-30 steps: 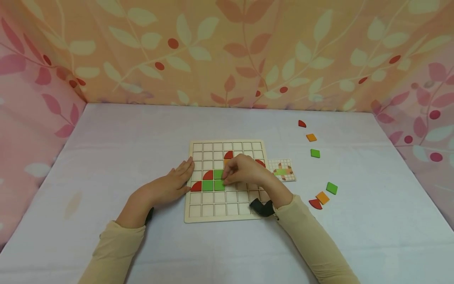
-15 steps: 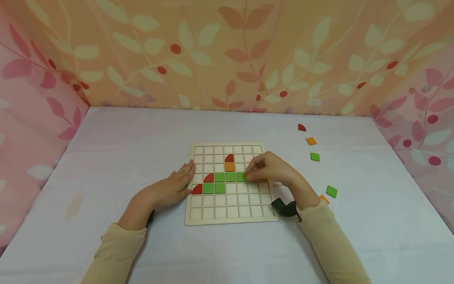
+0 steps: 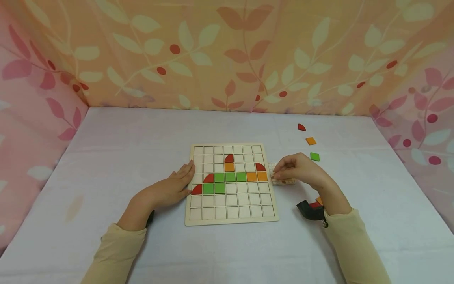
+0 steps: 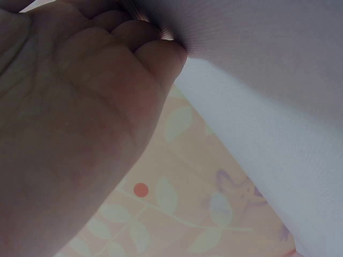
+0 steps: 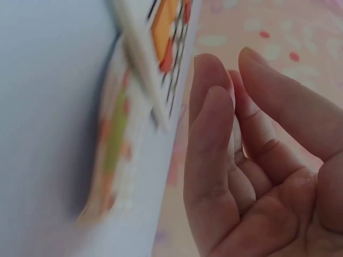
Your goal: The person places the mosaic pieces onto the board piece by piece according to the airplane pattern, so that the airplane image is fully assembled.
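Observation:
A pale wooden grid board [image 3: 220,213] lies mid-table. Its cells hold several red quarter-round tiles [image 3: 229,158], green square tiles [image 3: 230,177] and orange square tiles [image 3: 252,176]. My left hand [image 3: 164,188] lies with extended fingers against the board's left edge; the left wrist view shows its palm side [image 4: 80,118]. To the right of the board, my right hand [image 3: 305,171] hovers over a small printed pattern card [image 3: 283,182], partly covering it. The right wrist view shows this hand's fingers [image 5: 211,123] loosely bent and apart from the thumb, holding nothing.
Loose at the back right lie a red quarter-round piece [image 3: 301,127], an orange square [image 3: 310,141] and a green square [image 3: 315,156]. More loose pieces are partly hidden behind the right wrist and its black strap mount [image 3: 310,211]. A leaf-patterned cloth [image 3: 227,55] hangs behind the table.
My right hand has moved rightward from the board's green tiles to above the card, uncovering a longer row of green and orange tiles. The left hand has stayed at the board's edge.

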A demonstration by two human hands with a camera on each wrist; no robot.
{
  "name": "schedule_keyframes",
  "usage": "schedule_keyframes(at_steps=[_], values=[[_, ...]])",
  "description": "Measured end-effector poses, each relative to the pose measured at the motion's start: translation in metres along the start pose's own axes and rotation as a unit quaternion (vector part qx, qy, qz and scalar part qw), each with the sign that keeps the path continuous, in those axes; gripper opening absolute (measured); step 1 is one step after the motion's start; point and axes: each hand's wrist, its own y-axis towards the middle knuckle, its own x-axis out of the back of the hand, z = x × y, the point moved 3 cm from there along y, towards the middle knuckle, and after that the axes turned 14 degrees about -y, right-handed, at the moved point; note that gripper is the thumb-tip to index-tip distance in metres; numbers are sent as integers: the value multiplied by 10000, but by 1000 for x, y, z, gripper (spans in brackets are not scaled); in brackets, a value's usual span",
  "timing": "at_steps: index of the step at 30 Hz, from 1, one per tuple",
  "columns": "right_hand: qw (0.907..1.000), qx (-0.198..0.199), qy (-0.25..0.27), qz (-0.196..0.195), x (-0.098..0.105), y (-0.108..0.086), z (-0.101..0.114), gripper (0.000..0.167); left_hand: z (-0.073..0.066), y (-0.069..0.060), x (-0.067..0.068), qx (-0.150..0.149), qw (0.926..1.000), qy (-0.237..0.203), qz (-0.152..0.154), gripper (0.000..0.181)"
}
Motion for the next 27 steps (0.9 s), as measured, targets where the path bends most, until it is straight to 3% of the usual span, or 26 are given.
schedule_keyframes(at_steps=[6,20,27], values=[[9998,-156,146,-3,9,-14,-20,23,-1,0,0,-16,10000,5,-28,65],[9965,-513,-480,-443,31,-44,-56,29,2,1,-1,-55,10000,-47,-13,65],[9953,-755,-411,-446,44,-52,-76,31,1,0,0,-116,9999,-83,-11,64]])
